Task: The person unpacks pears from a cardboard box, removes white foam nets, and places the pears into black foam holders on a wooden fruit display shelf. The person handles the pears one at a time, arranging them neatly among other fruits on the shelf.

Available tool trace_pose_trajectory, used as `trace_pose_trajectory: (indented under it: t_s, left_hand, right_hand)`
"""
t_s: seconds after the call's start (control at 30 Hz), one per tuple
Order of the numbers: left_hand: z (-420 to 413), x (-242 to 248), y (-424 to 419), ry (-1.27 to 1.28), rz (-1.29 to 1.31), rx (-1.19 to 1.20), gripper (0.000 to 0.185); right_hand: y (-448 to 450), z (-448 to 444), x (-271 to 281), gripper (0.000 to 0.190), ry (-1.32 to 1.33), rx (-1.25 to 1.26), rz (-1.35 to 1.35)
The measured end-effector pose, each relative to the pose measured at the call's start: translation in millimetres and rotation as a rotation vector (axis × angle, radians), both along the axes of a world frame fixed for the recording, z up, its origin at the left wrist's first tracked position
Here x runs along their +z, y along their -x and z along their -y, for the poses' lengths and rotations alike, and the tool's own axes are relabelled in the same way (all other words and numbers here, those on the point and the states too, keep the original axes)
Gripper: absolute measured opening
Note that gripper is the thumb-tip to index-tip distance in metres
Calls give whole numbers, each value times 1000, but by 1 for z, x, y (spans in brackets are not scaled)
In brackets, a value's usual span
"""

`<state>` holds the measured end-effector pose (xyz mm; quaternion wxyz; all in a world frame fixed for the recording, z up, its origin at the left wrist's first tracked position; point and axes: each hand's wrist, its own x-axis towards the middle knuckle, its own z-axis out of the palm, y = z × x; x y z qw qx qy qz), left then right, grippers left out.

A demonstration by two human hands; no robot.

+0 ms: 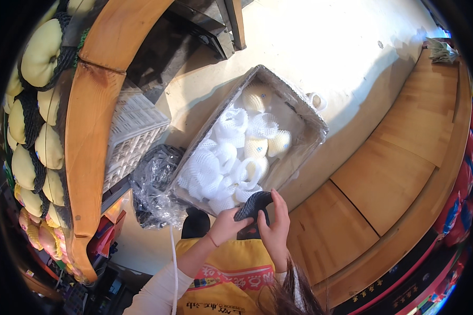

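Note:
My left hand (pixel 225 227) pinches a black foam net sleeve (pixel 253 206) between thumb and fingers, low in the view. At the sleeve's other end, my right hand (pixel 276 230) has its thumb and fingers against the edge. Whether anything is inside the sleeve is hidden. Just beyond my hands, on the floor, stands a plastic-lined box (pixel 305 139). White foam net sleeves (pixel 203 169) are heaped in its near and left part. Among them lie several pale yellow fruits, such as one netted fruit (pixel 280 142) and a farther netted fruit (pixel 256 98).
Crumpled clear plastic film (pixel 157 189) lies left of the box, beside a white woven basket (pixel 136 134). A wooden display edge (pixel 88 149) with pale yellow melons (pixel 43 53) in black nets borders the left. A wooden counter (pixel 382 177) curves along the right. One loose foam sleeve (pixel 317 101) is outside the box.

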<state>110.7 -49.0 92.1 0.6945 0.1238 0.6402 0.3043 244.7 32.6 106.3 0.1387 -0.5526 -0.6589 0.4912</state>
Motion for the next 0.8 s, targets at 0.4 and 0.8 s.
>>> trace_pose_trajectory:
  t_s: [0.4, 0.8]
  left_hand:
    - [48, 2, 22, -162, -104, 80, 37]
    - [38, 63, 82, -321, -532, -19, 26]
  right_hand:
    - [-13, 6, -13, 9, 545, -174, -49]
    - [34, 12, 46, 25, 734, -106, -366]
